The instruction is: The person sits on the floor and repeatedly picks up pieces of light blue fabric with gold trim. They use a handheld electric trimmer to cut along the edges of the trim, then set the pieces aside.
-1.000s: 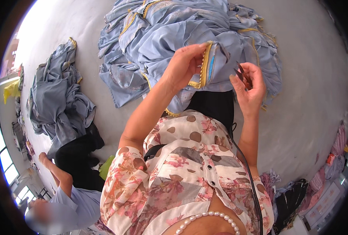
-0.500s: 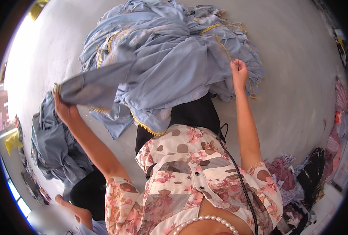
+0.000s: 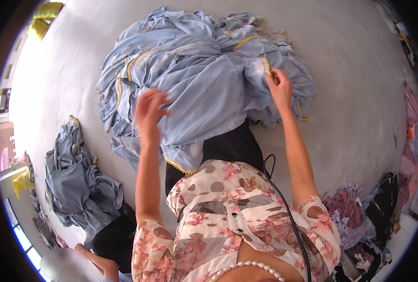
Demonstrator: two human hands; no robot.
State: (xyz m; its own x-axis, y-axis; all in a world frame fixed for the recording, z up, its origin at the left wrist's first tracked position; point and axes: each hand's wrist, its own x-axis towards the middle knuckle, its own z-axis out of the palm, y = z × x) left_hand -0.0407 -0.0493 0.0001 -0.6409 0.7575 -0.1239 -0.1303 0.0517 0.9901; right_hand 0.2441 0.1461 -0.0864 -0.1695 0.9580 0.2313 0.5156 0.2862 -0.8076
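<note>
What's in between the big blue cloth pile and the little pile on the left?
A strip of grey floor lies between the big pile and the little pile, seen in the head view.

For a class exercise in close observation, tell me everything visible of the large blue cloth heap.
The large blue cloth heap lies rumpled and roughly rounded on the grey floor, before the person. Its fabric looks thin and soft, with paler patches and knobbly yellow trim along some edges. One trimmed corner lies over the black trousers. The right hand pinches a trimmed edge; the left hand, blurred, is over its left part, contact unclear.
</note>
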